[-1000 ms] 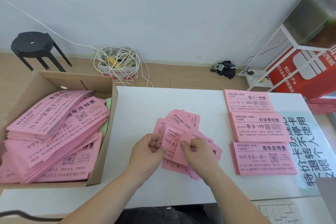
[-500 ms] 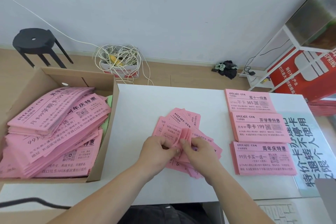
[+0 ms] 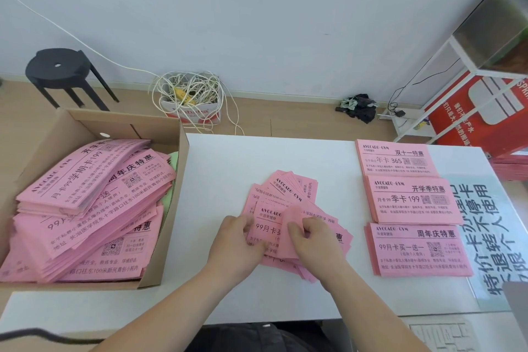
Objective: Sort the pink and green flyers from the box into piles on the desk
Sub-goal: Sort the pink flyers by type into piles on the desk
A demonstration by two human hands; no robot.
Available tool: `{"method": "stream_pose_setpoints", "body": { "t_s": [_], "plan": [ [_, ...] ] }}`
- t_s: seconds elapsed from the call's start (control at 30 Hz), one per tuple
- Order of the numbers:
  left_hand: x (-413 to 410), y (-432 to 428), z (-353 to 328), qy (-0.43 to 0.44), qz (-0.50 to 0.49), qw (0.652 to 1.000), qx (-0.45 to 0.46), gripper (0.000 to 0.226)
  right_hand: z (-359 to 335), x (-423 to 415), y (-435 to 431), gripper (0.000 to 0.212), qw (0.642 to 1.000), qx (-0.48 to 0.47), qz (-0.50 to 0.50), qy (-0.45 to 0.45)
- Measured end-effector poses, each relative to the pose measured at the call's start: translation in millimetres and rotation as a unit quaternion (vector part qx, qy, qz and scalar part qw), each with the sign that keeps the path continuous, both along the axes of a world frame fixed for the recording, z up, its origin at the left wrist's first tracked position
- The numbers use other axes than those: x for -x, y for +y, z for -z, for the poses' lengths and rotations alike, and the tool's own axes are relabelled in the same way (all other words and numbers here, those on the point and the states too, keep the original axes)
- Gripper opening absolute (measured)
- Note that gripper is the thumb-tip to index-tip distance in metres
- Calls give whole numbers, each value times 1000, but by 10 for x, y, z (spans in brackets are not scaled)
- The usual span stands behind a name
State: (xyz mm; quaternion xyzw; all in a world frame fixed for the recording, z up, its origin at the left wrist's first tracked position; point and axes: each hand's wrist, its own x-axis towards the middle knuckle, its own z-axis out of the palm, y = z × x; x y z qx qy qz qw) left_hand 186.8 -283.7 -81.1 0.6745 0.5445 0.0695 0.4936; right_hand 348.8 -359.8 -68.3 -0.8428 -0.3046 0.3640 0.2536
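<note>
Pink flyers: one fanned bunch (image 3: 288, 194) mid-desk (image 3: 225, 163). Left hand (image 3: 235, 240) grips bunch's left edge; right hand (image 3: 317, 240) pinches one curled flyer (image 3: 291, 220) on top. Three sorted piles at right: far pile (image 3: 395, 160), middle pile (image 3: 411, 200), near pile (image 3: 417, 248). One box (image 3: 178, 208) at left holds pink stacks, green sheets (image 3: 171, 160) peeking.

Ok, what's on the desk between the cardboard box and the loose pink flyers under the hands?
Nothing. In the head view, the stretch of white desk between the brown cardboard box and the fanned loose pink flyers is bare.
</note>
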Motion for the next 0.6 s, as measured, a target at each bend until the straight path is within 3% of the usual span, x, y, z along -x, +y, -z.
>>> {"method": "stream_pose_setpoints", "body": {
  "t_s": [0.1,0.23,0.33,0.43,0.5,0.57,0.6],
  "plan": [
    [-18,-28,7,-37,-40,998,17,33,-6,-2,17,43,1000,1,-6,7],
    [-48,-15,-72,-121,-106,984,81,37,-16,10,31,45,1000,-1,-7,4],
    [-60,-9,-85,-118,-59,989,65,10,-36,16,29,47,1000,-2,-2,7],
    [-45,-24,-36,-49,31,998,32,39,-60,17,26,46,1000,-9,4,20],
    [-41,-13,-34,-37,51,998,9,43,-72,45,5,38,999,-27,21,36],
    [-74,2,-61,-34,57,998,-9,43,-99,96,-39,12,993,-74,71,53],
    [-99,4,-77,-38,55,998,-6,44,-106,124,-66,19,989,-104,93,47]
  ]
}}
